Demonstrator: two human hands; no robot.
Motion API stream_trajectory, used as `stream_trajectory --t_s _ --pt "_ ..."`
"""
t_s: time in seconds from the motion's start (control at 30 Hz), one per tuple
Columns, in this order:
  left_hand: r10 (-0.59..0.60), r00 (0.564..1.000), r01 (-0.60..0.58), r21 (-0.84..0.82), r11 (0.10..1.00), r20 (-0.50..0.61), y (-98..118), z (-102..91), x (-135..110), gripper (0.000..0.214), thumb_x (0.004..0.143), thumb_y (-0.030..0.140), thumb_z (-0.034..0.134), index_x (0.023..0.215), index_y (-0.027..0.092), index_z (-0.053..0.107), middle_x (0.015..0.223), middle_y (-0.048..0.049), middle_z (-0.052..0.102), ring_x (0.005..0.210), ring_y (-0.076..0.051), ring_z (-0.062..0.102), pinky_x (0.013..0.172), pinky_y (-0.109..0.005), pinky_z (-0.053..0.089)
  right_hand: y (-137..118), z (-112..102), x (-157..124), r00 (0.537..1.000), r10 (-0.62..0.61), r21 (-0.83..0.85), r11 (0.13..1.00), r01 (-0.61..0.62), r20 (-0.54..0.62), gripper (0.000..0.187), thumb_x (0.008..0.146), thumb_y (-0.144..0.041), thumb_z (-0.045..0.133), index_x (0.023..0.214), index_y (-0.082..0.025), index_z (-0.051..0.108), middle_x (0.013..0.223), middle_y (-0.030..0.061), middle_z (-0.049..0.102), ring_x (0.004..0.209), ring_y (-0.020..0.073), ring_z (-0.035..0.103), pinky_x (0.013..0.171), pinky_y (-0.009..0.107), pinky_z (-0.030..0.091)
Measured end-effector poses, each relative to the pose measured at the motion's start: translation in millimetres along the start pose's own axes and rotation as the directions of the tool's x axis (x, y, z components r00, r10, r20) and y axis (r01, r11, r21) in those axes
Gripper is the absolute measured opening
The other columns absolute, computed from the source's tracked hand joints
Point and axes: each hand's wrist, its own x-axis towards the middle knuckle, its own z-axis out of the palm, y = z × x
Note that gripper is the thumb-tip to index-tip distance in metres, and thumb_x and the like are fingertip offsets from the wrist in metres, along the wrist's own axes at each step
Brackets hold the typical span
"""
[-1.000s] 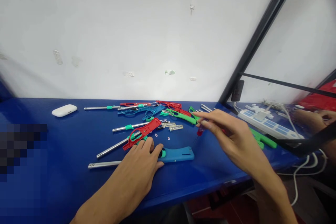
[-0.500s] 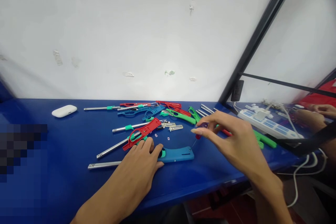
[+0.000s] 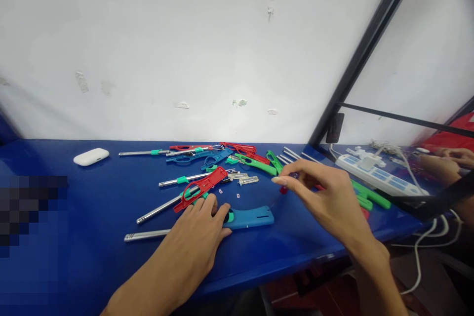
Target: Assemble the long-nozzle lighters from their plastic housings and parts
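Observation:
My left hand [image 3: 196, 237] lies flat on the blue table [image 3: 92, 207], fingers spread, pressing down the blue lighter [image 3: 248, 217] with its metal tube [image 3: 148, 232]. My right hand [image 3: 326, 197] hovers to the right of it, fingers pinched on a small red-handled screwdriver [image 3: 283, 189], whose thin tip points down at the blue lighter's rear end.
Red, green and blue lighter shells and metal tubes [image 3: 218, 163] lie scattered behind my hands. A white earbud case [image 3: 91, 156] sits far left. A white power strip [image 3: 377, 174] lies right, behind a black frame [image 3: 363, 54]. Another person's hands [image 3: 452, 158] show at the right edge.
My right hand has turned the screwdriver between its fingers and shifted slightly. My left hand has stayed on the blue lighter.

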Motion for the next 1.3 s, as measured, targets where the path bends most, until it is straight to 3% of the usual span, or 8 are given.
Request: stream_trajectory --t_s 0.17,0.3,0.53,0.73,0.87,0.97,1.1,1.3 --pt "0.001 1.000 0.000 0.021 1.000 -0.024 -0.8 0.8 2.5 0.038 0.110 0.026 0.048 0.145 0.021 0.060 0.130 -0.0169 0.062 0.116 -0.036 0.065 0.097 -0.056 0.056 -2.9 -12.3 -2.7 0.996 0.050 0.038 0.998 -0.053 0.072 0.029 0.107 -0.042 0.058 0.101 -0.026 0.081 0.068 -0.0015 0.069 0.055 0.0150 0.059 0.053 0.027 0.044" --pt "0.005 1.000 -0.004 0.011 1.000 -0.025 -2.0 2.6 2.9 0.039 0.110 0.024 0.048 0.147 0.020 0.060 0.130 -0.0170 0.062 0.114 -0.036 0.066 0.096 -0.055 0.057 -3.5 -11.7 -3.3 0.996 0.084 0.013 0.996 -0.084 0.013 0.026 0.099 -0.045 0.070 0.087 -0.024 0.078 0.060 -0.0032 0.063 0.050 0.0140 0.053 0.051 0.027 0.041" --pt "0.000 1.000 0.000 0.035 0.999 -0.022 -0.7 1.0 3.1 0.038 0.110 0.024 0.048 0.146 0.020 0.060 0.130 -0.0178 0.063 0.117 -0.037 0.065 0.098 -0.057 0.055 -3.4 8.8 -0.6 0.981 0.158 0.081 0.985 -0.149 -0.115 0.057 0.088 -0.056 0.080 0.064 -0.025 0.039 0.050 -0.0089 0.040 0.048 0.0105 0.036 0.047 0.025 0.032" --pt "0.000 1.000 0.000 0.034 0.999 -0.026 -1.4 1.3 2.2 0.036 0.109 0.025 0.049 0.143 0.021 0.062 0.129 -0.0167 0.063 0.112 -0.035 0.067 0.094 -0.054 0.058 0.6 -6.1 1.9 0.935 0.256 0.095 0.966 -0.240 -0.244 0.049 0.086 -0.061 0.080 0.066 -0.025 0.053 0.050 -0.0047 0.059 0.044 0.0142 0.055 0.047 0.026 0.042" --pt "0.003 1.000 -0.002 0.027 1.000 -0.015 -0.4 -2.7 -1.5 0.033 0.108 0.022 0.051 0.139 0.018 0.063 0.130 -0.0176 0.063 0.115 -0.036 0.067 0.096 -0.055 0.057 22.0 -17.2 2.7 0.929 0.359 -0.059 0.929 -0.365 -0.091 0.042 0.086 -0.064 0.077 0.076 -0.024 0.066 0.069 0.0023 0.078 0.051 0.0222 0.072 0.054 0.032 0.050" --pt "0.023 0.999 -0.024 -0.022 0.999 -0.040 -0.5 -4.3 -5.3 0.032 0.107 0.019 0.053 0.137 0.018 0.063 0.132 -0.0174 0.063 0.119 -0.036 0.066 0.098 -0.054 0.056 39.5 -15.4 0.6 0.915 0.402 -0.219 0.893 -0.393 -0.003 0.033 0.088 -0.056 0.075 0.079 -0.025 0.071 0.074 0.0031 0.081 0.055 0.0252 0.075 0.055 0.033 0.049" --pt "0.048 0.993 -0.056 -0.073 0.996 -0.106 -1.4 -3.8 -8.4 0.027 0.106 0.020 0.054 0.132 0.020 0.063 0.130 -0.0152 0.066 0.118 -0.035 0.067 0.098 -0.051 0.056 53.6 -2.5 -5.2 0.910 0.393 -0.436 0.848 -0.302 0.135 0.023 0.086 -0.043 0.077 0.073 -0.026 0.074 0.064 0.0029 0.077 0.058 0.0271 0.074 0.051 0.031 0.043" --pt "0.050 0.995 -0.056 -0.059 0.997 -0.090 1.1 -13.3 -5.2 0.043 0.102 0.016 0.059 0.144 0.026 0.056 0.128 -0.0095 0.072 0.116 -0.033 0.070 0.096 -0.049 0.058 51.1 7.7 -4.6 0.926 0.327 -0.444 0.869 -0.218 0.186 0.031 0.090 -0.047 0.075 0.069 -0.024 0.077 0.068 0.0066 0.078 0.063 0.0278 0.074 0.052 0.031 0.044"
